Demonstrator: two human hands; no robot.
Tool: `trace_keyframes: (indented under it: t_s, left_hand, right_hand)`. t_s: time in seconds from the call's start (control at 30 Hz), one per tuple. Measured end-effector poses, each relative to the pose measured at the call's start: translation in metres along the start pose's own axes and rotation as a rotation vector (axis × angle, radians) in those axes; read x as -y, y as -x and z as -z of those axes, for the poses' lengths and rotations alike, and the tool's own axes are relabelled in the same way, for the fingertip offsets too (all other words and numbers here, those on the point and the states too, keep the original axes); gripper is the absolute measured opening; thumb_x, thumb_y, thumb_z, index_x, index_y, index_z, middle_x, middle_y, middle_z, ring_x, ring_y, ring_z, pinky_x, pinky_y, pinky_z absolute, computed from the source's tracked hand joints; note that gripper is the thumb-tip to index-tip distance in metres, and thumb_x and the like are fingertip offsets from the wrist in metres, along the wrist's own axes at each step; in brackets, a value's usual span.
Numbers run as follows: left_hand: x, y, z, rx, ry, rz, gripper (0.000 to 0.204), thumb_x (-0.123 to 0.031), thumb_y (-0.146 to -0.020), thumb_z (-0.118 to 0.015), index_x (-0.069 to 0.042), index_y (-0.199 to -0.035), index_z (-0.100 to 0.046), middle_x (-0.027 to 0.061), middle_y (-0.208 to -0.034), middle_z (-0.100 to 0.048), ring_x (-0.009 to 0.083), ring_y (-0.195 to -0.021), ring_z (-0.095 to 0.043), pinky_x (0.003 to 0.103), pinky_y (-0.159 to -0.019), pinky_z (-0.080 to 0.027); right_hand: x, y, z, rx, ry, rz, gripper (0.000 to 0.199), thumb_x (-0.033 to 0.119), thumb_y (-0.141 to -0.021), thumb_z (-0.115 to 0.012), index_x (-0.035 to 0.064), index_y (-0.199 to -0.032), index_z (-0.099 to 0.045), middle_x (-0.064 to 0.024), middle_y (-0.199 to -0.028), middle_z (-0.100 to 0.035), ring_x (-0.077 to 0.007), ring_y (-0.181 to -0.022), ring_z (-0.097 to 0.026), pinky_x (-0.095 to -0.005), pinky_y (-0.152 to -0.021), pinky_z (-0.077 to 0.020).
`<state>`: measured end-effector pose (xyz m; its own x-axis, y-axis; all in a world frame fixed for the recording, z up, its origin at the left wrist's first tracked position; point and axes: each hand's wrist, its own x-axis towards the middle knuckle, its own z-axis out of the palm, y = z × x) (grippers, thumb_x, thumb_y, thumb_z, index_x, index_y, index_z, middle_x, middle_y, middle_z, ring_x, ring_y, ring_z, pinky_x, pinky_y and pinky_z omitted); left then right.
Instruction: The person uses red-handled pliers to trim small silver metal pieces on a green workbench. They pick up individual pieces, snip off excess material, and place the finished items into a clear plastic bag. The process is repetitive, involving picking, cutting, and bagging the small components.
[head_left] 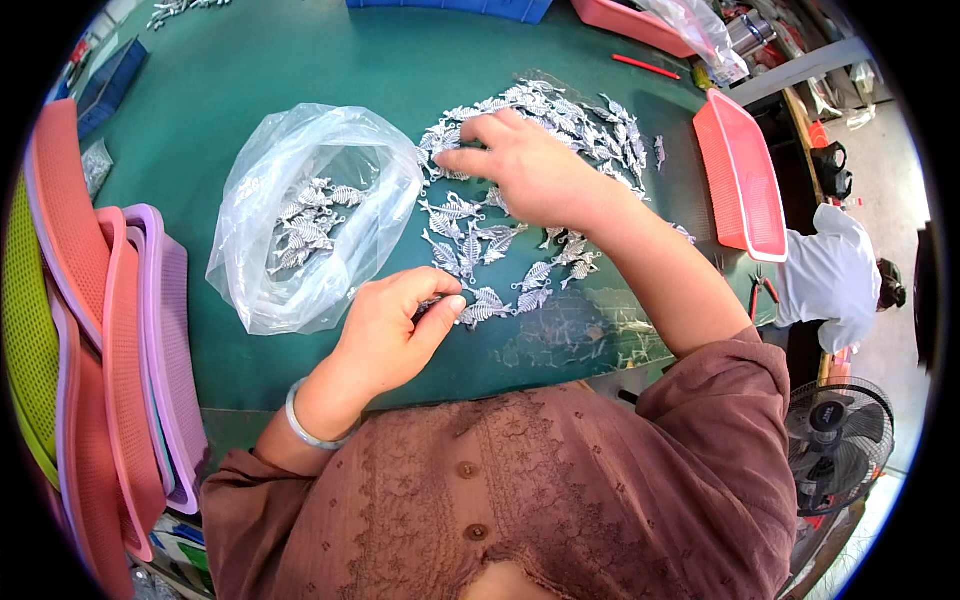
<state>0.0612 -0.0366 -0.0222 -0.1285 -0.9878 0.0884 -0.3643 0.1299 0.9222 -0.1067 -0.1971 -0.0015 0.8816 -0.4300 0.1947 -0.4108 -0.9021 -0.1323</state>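
Many small silver-grey metal fish-skeleton charms (575, 125) lie in a loose heap on the green table (310, 60). Over the heap's left part is my right hand (540, 175), thumb and forefinger spread apart, its fingertips among the charms; its other fingers are partly hidden. My left hand (385, 325) is curled at the near edge of the heap, thumb and forefinger close together beside a few charms (487, 305). What lies inside that curl is hidden. Left of the heap stands an opened clear plastic bag (245, 225) with a small pile of charms (308, 228) in it.
Stacked pink, purple and green plastic baskets (165, 330) line the left edge. A pink basket (740, 180) stands at the right, near red-handled pliers (763, 288). A red pen (645, 67) and a blue tray (450, 8) lie farther back. Another person (830, 270) and a fan (835, 430) are at right.
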Motion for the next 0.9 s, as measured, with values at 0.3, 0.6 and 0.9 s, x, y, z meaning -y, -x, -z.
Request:
trace_keyframes:
  t_s: [0.3, 0.6, 0.9]
  left_hand:
    - [0.004, 0.000, -0.003, -0.027, -0.003, -0.046, 0.010, -0.009, -0.081, -0.063, -0.002, -0.087, -0.062, 0.0095, -0.069, -0.061, 0.0150, -0.055, -0.057, 0.026, -0.052, -0.043]
    - [0.008, -0.001, -0.003, -0.336, 0.168, 0.012, 0.049, -0.003, -0.084, -0.054, 0.000, -0.130, -0.038, -0.0004, -0.070, -0.053, 0.0036, -0.056, -0.046, 0.016, -0.051, -0.037]
    - [0.007, -0.002, -0.002, -0.350, 0.286, -0.005, 0.055, -0.001, -0.084, -0.051, 0.001, -0.135, -0.030, 0.0006, -0.069, -0.052, 0.0036, -0.056, -0.046, 0.016, -0.050, -0.038]
  right_hand:
    - [-0.008, 0.001, 0.007, 0.075, -0.041, 0.035, 0.046, -0.008, -0.062, -0.054, 0.0110, -0.103, -0.063, -0.0084, -0.103, -0.055, -0.0286, -0.095, -0.049, -0.0365, -0.083, -0.0420]
    - [-0.010, -0.023, -0.002, 0.015, 0.104, -0.044, 0.049, -0.004, -0.068, -0.053, 0.0172, -0.112, -0.060, -0.0092, -0.111, -0.053, -0.0276, -0.104, -0.048, -0.0392, -0.087, -0.0399]
    - [-0.027, -0.022, -0.008, -0.005, 0.153, -0.115, 0.038, 0.002, -0.073, -0.054, 0.0149, -0.107, -0.064, -0.0079, -0.103, -0.055, -0.0259, -0.101, -0.049, -0.0392, -0.087, -0.0398]
